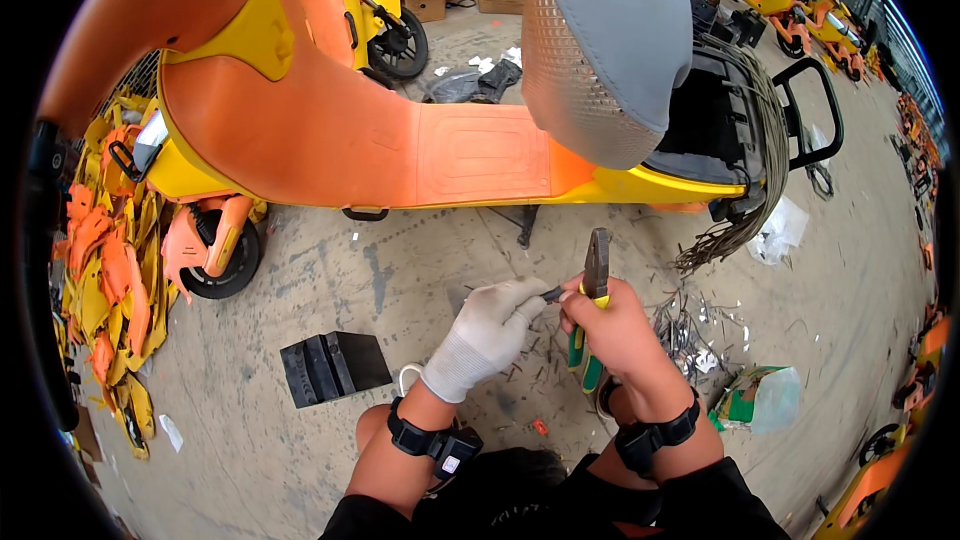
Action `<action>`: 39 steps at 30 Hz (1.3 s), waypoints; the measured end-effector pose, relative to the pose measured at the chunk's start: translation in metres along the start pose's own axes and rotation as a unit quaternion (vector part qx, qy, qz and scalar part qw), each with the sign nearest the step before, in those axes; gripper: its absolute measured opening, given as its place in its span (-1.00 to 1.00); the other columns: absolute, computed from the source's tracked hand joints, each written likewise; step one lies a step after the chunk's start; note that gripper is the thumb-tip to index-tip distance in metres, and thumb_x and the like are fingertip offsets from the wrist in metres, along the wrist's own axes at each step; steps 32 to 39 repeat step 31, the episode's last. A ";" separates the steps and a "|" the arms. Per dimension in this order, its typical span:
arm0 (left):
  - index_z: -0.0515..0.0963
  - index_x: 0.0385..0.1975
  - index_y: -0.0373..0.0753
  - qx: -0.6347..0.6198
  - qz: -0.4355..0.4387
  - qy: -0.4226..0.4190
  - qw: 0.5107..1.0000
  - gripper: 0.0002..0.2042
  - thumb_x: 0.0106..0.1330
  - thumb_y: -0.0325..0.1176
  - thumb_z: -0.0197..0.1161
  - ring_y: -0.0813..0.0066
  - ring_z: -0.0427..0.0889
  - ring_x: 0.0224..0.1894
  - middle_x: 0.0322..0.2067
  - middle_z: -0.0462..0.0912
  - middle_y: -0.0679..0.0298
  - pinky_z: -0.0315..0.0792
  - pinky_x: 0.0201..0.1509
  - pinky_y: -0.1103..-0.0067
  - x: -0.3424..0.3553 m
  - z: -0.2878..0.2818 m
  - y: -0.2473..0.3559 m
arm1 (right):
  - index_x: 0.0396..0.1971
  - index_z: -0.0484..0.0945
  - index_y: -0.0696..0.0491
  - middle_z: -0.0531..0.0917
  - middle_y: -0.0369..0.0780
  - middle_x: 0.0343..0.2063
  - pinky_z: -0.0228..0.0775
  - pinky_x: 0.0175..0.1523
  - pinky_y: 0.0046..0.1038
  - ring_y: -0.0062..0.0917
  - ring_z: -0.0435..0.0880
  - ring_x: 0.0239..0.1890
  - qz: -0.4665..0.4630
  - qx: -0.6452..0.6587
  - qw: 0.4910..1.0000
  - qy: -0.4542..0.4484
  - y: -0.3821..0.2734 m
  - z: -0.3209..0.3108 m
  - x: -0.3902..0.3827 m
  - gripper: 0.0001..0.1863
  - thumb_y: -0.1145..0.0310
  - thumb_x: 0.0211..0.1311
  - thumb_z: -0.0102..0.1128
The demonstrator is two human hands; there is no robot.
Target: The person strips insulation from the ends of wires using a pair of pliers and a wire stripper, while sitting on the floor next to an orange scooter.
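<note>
My left hand (490,328), in a pale work glove, is closed with its fingertips on a short dark piece (552,294) that looks like a cable end. Its exact kind is too small to make out. My bare right hand (622,328) is wrapped round a pair of pliers (597,262) with green and yellow handles, jaws pointing up and away. The right thumb and fingertips meet the other end of the dark piece, so both hands nearly touch. Just beyond them stands an orange and yellow scooter (480,155), its grey seat (615,50) tipped up.
A bundle of wires (768,140) hangs over the scooter's rear. A black block (335,368) lies on the floor at left, and cut wire scraps (690,325) at right beside a green and clear plastic bag (765,400). Orange and yellow panels (115,270) are heaped at far left.
</note>
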State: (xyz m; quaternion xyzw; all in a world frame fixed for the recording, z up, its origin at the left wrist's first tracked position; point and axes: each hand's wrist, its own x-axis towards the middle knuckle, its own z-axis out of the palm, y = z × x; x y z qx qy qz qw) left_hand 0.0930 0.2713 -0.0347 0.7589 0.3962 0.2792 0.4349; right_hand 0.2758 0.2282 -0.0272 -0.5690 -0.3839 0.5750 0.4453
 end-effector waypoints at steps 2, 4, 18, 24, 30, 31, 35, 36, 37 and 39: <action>0.59 -0.10 -0.30 -0.007 0.004 0.000 1.000 -0.81 0.41 -0.40 0.13 0.16 0.69 -0.29 -0.39 0.62 0.01 0.54 -0.24 0.37 -0.001 0.001 -0.003 | -0.28 0.53 0.24 0.56 -0.27 -0.54 0.39 -0.26 -0.48 -0.57 0.54 -0.46 0.018 0.048 0.999 -0.018 0.001 -0.002 0.000 -0.85 0.44 0.30 0.14; 0.58 -0.07 -0.31 -0.027 -0.045 -0.010 0.999 -0.80 0.44 -0.38 0.12 0.31 0.69 -0.30 -0.38 0.61 0.05 0.55 -0.34 0.43 0.001 0.004 -0.004 | -0.28 0.52 0.25 0.56 -0.26 -0.53 0.40 -0.24 -0.47 -0.55 0.55 -0.45 0.037 0.089 0.995 -0.027 0.003 -0.002 0.001 -0.85 0.45 0.29 0.13; 0.55 -0.12 -0.34 -0.098 -0.144 0.068 0.982 -0.68 0.57 -0.20 -0.04 0.57 0.55 -0.40 -0.45 0.57 0.31 0.45 -0.29 0.60 0.005 0.003 0.001 | -0.26 0.54 0.15 0.65 -0.06 -0.39 0.50 -0.19 -0.32 -0.21 0.66 -0.34 -0.198 -0.239 0.939 0.146 0.008 -0.001 0.005 -0.80 0.51 0.10 0.33; 0.53 -0.29 -0.25 -0.178 -0.152 -0.025 0.972 -0.66 0.58 -0.14 -0.05 0.64 0.42 -0.51 -0.54 0.47 0.40 0.33 -0.43 0.65 0.003 0.008 0.003 | -0.17 0.54 0.14 0.66 -0.03 -0.31 0.53 -0.12 -0.25 -0.05 0.66 -0.21 -0.334 -0.310 0.886 0.088 0.014 0.003 0.007 -0.62 0.54 -0.06 0.41; 0.57 -0.27 -0.21 -0.230 -0.180 -0.065 0.954 -0.65 0.58 -0.10 -0.05 0.66 0.37 -0.53 -0.60 0.42 0.41 0.28 -0.45 0.65 0.004 0.004 0.005 | -0.17 0.58 0.07 0.73 -0.17 -0.24 0.55 -0.10 -0.28 -0.25 0.72 -0.21 -0.151 -0.165 0.975 0.010 0.008 0.006 0.002 -0.76 0.41 0.16 0.34; 0.59 -0.20 -0.20 -0.241 -0.203 -0.081 0.946 -0.66 0.58 -0.10 -0.06 0.66 0.38 -0.53 -0.59 0.43 0.38 0.28 -0.44 0.65 0.004 0.001 0.005 | -0.18 0.58 0.05 0.76 -0.24 -0.24 0.55 -0.13 -0.29 -0.34 0.74 -0.24 -0.094 -0.106 0.990 -0.003 0.003 0.006 0.002 -0.82 0.36 0.26 0.31; 0.59 -0.20 -0.20 -0.241 -0.203 -0.081 0.946 -0.66 0.58 -0.10 -0.06 0.66 0.38 -0.53 -0.59 0.43 0.38 0.28 -0.44 0.65 0.004 0.001 0.005 | -0.18 0.58 0.05 0.76 -0.24 -0.24 0.55 -0.13 -0.29 -0.34 0.74 -0.24 -0.094 -0.106 0.990 -0.003 0.003 0.006 0.002 -0.82 0.36 0.26 0.31; 0.59 -0.20 -0.20 -0.241 -0.203 -0.081 0.946 -0.66 0.58 -0.10 -0.06 0.66 0.38 -0.53 -0.59 0.43 0.38 0.28 -0.44 0.65 0.004 0.001 0.005 | -0.18 0.58 0.05 0.76 -0.24 -0.24 0.55 -0.13 -0.29 -0.34 0.74 -0.24 -0.094 -0.106 0.990 -0.003 0.003 0.006 0.002 -0.82 0.36 0.26 0.31; 0.59 -0.20 -0.20 -0.241 -0.203 -0.081 0.946 -0.66 0.58 -0.10 -0.06 0.66 0.38 -0.53 -0.59 0.43 0.38 0.28 -0.44 0.65 0.004 0.001 0.005 | -0.18 0.58 0.05 0.76 -0.24 -0.24 0.55 -0.13 -0.29 -0.34 0.74 -0.24 -0.094 -0.106 0.990 -0.003 0.003 0.006 0.002 -0.82 0.36 0.26 0.31; 0.59 -0.20 -0.20 -0.241 -0.203 -0.081 0.946 -0.66 0.58 -0.10 -0.06 0.66 0.38 -0.53 -0.59 0.43 0.38 0.28 -0.44 0.65 0.004 0.001 0.005 | -0.18 0.58 0.05 0.76 -0.24 -0.24 0.55 -0.13 -0.29 -0.34 0.74 -0.24 -0.094 -0.106 0.990 -0.003 0.003 0.006 0.002 -0.82 0.36 0.26 0.31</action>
